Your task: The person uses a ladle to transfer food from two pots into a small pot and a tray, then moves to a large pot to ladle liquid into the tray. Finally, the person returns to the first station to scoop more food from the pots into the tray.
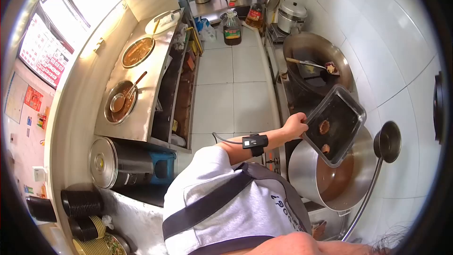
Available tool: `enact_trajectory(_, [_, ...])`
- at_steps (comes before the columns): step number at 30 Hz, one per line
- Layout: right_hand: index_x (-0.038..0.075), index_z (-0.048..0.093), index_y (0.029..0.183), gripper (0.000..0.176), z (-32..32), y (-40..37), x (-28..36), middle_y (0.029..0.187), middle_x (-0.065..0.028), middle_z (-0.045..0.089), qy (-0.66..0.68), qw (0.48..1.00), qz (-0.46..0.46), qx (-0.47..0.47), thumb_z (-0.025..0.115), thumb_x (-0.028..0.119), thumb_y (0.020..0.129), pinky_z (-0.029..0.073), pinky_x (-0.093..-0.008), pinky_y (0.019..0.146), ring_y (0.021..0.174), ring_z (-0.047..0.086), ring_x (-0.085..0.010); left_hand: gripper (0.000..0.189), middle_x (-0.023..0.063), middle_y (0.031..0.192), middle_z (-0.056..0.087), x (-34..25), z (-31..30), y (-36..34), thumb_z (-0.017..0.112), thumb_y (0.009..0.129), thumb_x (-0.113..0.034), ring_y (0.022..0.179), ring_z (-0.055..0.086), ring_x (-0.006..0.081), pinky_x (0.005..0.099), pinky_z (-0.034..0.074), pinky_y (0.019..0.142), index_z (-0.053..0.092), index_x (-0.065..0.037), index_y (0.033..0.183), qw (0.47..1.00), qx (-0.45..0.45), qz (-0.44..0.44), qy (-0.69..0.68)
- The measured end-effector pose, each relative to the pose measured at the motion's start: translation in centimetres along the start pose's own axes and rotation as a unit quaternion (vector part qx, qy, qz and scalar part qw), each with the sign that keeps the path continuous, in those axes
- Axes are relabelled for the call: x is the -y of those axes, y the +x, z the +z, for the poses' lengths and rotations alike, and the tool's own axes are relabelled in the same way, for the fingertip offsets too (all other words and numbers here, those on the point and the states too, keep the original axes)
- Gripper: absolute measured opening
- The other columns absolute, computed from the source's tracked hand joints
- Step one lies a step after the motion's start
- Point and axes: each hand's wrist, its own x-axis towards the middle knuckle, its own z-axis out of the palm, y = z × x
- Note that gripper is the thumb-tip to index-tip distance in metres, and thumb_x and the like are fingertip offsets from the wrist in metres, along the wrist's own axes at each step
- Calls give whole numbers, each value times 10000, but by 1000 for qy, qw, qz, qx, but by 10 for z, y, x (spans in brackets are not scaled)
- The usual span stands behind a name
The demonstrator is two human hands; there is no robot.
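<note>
My left hand (296,125) is closed on the near edge of a dark rectangular tray (347,144). Two small brown pieces of food (324,127) lie in it. The tray is tilted over a large metal pot (302,170) of brown liquid (336,179), hiding part of its rim. My right arm (302,244) runs along the bottom edge, and its hand is out of view. A long-handled ladle (388,141) stands beside the pot, bowl up; what holds its lower end cannot be seen.
A wok (292,47) with dark liquid and a wooden-handled skimmer (331,68) sits beyond the tray. Across the aisle, a steel counter (153,73) holds sauce bowls (113,113). Stacked black bowls (81,202) are at lower left; oil jugs (231,30) stand on the floor.
</note>
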Motion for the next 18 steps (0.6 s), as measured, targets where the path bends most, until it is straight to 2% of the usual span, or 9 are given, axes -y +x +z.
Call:
enact_trajectory(2, [51, 455, 1014, 129, -15, 13, -8, 591, -12, 442, -131, 984, -38, -117, 516, 125, 928, 310, -210, 359, 419, 386, -78, 138, 77, 761, 524, 7, -4, -20, 596, 735, 28, 688, 609, 201, 351, 561, 509, 493, 5, 823, 1000, -4, -21, 17])
enact_trajectory(3, [59, 456, 983, 114, -39, 33, -3, 585, -13, 444, -162, 975, -25, -150, 517, 127, 917, 312, -222, 352, 411, 389, -86, 135, 78, 764, 525, 7, 5, -20, 595, 737, 23, 684, 605, 195, 345, 564, 518, 496, 9, 827, 1000, -12, -22, 12])
enact_trajectory(5, [73, 457, 922, 89, -92, 84, 1, 573, -13, 448, -189, 965, 26, -178, 519, 131, 893, 317, -246, 337, 394, 394, -102, 132, 79, 768, 526, 8, 3, -26, 593, 740, 18, 680, 601, 189, 339, 568, 526, 499, 13, 832, 999, -24, -23, 7])
enact_trajectory(8, [95, 459, 831, 79, -145, 158, -18, 555, -13, 453, -202, 956, 103, -184, 521, 137, 858, 325, -282, 316, 368, 402, -127, 194, 87, 823, 571, 8, -18, -42, 606, 768, -17, 701, 621, 181, 314, 573, 577, 542, 30, 945, 998, -37, -25, 46])
enact_trajectory(9, [95, 459, 831, 79, -133, 169, -22, 555, -13, 453, -206, 957, 102, -178, 521, 137, 858, 325, -282, 316, 368, 402, -127, 194, 87, 823, 571, 9, -27, -47, 606, 768, -17, 701, 621, 181, 314, 573, 577, 542, 30, 945, 998, -44, -23, 45])
enact_trajectory(11, [75, 412, 782, 112, -100, 188, -28, 506, -37, 420, -297, 944, 40, -139, 502, 118, 835, 305, -295, 297, 345, 382, -142, 194, 78, 817, 571, 11, -43, -56, 606, 771, -24, 696, 621, 176, 301, 562, 570, 545, 29, 947, 997, -70, -9, 14])
enact_trajectory(12, [42, 404, 777, 98, -115, 209, -34, 494, -54, 410, -374, 920, -9, -118, 495, 75, 797, 313, -309, 283, 337, 380, -152, 189, 70, 815, 563, 10, -50, -61, 611, 774, -29, 689, 612, 166, 289, 548, 564, 544, 29, 941, 997, -77, -11, -6])
enact_trajectory(16, [-42, 481, 876, 193, -80, 246, -34, 580, -124, 496, -438, 885, 50, -147, 556, 87, 753, 386, -316, 336, 334, 429, -202, 188, 64, 804, 551, 8, -79, -79, 624, 774, -41, 664, 582, 145, 282, 528, 539, 544, 22, 932, 989, -145, 16, 34])
enact_trajectory(18, [-93, 477, 892, 195, -75, 268, -37, 617, -179, 527, -518, 843, 41, -137, 494, 48, 758, 409, -380, 345, 331, 467, -233, 195, 61, 799, 550, 5, -93, -89, 628, 772, -47, 660, 574, 141, 280, 525, 539, 544, 20, 935, 984, -175, 18, 35])
